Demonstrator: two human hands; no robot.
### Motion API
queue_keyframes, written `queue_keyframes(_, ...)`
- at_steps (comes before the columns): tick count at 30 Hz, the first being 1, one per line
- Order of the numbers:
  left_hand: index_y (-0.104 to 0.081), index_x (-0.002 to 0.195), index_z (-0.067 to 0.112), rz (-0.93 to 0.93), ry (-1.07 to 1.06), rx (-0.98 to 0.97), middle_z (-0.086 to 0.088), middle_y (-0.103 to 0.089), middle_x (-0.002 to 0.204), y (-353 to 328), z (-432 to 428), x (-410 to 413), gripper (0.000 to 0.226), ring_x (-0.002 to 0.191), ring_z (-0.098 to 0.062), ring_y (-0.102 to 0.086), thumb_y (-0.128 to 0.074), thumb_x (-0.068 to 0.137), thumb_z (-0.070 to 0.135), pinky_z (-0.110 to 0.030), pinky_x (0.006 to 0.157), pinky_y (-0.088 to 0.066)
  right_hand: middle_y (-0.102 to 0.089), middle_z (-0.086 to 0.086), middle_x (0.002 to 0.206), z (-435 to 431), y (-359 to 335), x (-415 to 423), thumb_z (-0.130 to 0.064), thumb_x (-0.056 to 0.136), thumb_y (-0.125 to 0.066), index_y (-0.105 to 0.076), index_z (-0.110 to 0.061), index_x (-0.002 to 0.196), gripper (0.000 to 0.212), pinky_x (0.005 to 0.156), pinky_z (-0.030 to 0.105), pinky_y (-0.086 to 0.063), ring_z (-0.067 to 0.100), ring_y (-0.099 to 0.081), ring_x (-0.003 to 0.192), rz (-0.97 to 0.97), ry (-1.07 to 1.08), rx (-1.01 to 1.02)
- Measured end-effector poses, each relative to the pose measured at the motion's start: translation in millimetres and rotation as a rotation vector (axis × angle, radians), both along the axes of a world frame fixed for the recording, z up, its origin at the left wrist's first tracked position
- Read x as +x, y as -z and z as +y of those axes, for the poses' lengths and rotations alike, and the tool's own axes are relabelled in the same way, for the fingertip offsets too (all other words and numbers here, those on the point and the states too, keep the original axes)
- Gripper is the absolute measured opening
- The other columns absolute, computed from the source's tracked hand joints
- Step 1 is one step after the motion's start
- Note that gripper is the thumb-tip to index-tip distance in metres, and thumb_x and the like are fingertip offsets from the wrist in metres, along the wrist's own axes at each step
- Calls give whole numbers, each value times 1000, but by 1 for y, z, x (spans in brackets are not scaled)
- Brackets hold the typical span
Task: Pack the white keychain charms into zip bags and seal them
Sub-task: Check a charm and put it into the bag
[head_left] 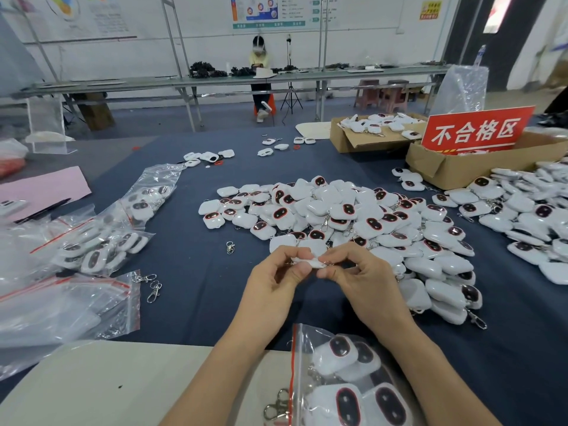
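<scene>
My left hand (276, 281) and my right hand (359, 278) together pinch one white keychain charm (310, 262) above the dark blue table cloth. Just behind them lies a big pile of white charms (353, 222) with dark oval red-rimmed windows. Below my arms, at the near edge, a zip bag (347, 379) with a red seal strip holds several charms, and its clasps stick out on the left. On the left lie filled zip bags (101, 247) and a stack of flat zip bags (61, 305).
Cardboard boxes (436, 170) with a red sign (476, 130) stand at the back right, and more charms (528, 210) are heaped beside them. Loose metal clasps (153, 287) lie left of my hands. A pink sheet (43, 189) lies far left. A person sits at a distant bench.
</scene>
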State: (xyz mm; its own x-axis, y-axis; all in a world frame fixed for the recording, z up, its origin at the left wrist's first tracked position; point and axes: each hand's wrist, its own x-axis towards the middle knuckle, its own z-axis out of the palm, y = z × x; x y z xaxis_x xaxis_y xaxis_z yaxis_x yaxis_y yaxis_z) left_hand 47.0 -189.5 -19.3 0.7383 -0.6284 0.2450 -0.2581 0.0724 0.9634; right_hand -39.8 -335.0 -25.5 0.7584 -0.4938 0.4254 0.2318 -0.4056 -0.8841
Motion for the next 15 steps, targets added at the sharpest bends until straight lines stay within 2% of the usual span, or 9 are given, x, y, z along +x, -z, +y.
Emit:
queue_keyframes(3, -71, 104, 37, -1, -83, -29, 10, -76, 104, 1, 0, 0, 28, 100, -10, -70, -64, 98, 10, -19, 89, -53, -75, -17, 87, -3, 1, 1, -3, 84, -75, -72, -31, 86, 29, 76, 8, -48, -2, -68, 85, 52, 11, 121)
queue_keyframes(6, -73, 100, 32, 11, -173, -42, 10, -78, 95, 2, 0, 2, 27, 95, -8, -72, -64, 97, 7, -23, 88, -53, -74, -18, 94, -3, 0, 0, -1, 86, -73, -70, -31, 96, 31, 78, 10, -49, -3, -68, 87, 98, -55, 147)
queue_keyframes(11, -70, 103, 39, -44, -99, -5, 11, -76, 100, 3, 0, -2, 22, 98, -11, -70, -65, 99, 18, -27, 89, -55, -77, -10, 89, -5, -4, -3, -2, 85, -74, -73, -19, 97, 22, 76, 13, -53, 2, -71, 81, 13, -104, 226)
queue_keyframes(13, -70, 104, 43, -34, -53, 12, 8, -76, 101, 2, 0, -3, 22, 99, -15, -70, -65, 99, 22, -30, 90, -56, -77, -12, 89, -5, -5, -4, -4, 84, -75, -74, -22, 96, 22, 77, 11, -52, 0, -71, 84, 8, -104, 207)
queue_keyframes(15, -71, 104, 39, -26, -22, -6, 6, -76, 102, 1, 1, -2, 19, 101, -15, -71, -65, 99, 21, -28, 91, -55, -78, -11, 91, -5, -4, -5, -6, 83, -76, -74, -22, 97, 21, 78, 12, -52, 2, -72, 86, 12, -116, 212)
